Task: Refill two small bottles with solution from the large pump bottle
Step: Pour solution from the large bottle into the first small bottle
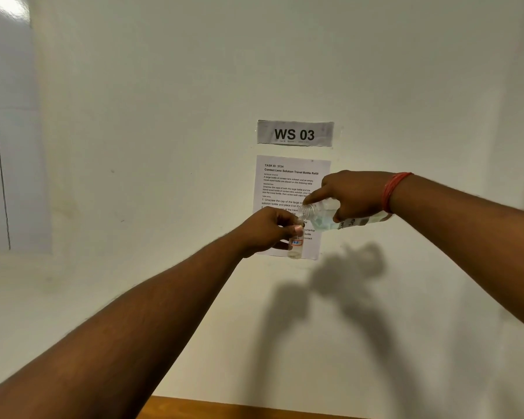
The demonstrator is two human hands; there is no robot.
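R hand (356, 196) grips large bottle (324, 214), tipped.

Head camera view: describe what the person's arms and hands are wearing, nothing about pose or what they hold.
Both forearms are bare, with no sleeves in view. The right hand has a stack of thin red-orange thread bands wound round its wrist. The left hand and its wrist carry nothing: no rings, watch or gloves show on either hand.
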